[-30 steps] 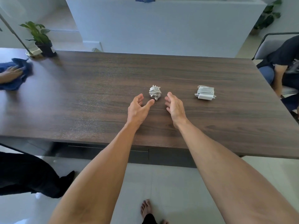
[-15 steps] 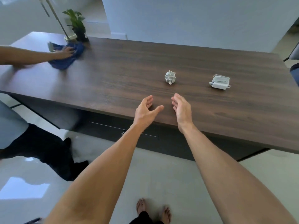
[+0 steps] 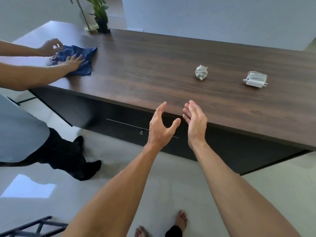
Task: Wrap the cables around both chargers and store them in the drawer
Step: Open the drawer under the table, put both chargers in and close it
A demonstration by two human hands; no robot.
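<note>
Both hands empty, held in the air at the near edge of the table [image 3: 153,74]. Left hand [image 3: 159,127]: fingers spread and relaxed, thumb out to the right, back of hand to camera, gripping nothing. Right hand [image 3: 195,120]: fingers straight-ish and together, palm turned in toward the left hand, also gripping nothing. The two hands sit just beside each other, not touching.

Chargers both on the dark wood tabletop, well beyond the hands, cables already wound on:
- small charger [image 3: 201,72]: tight grey-white ball of cable, roughly above the right hand in the view
- larger charger [image 3: 255,79]: white brick with cable looped around it, plug prongs pointing right, lying to the right of the small one, well apart from it

Drawer [image 3: 126,127]: dark front under the tabletop edge, thin light line along its top, small lock near the left wrist. It looks closed. Left hand overlaps its right end in the view; cannot tell if there's contact.

Elsewhere: a second person at the left end of the table, one hand flat on a blue cloth [image 3: 80,59], the other pinching its far edge. Potted plant [image 3: 100,14] at the far left corner of the table. Bare feet on pale floor tiles at the bottom of the view
</note>
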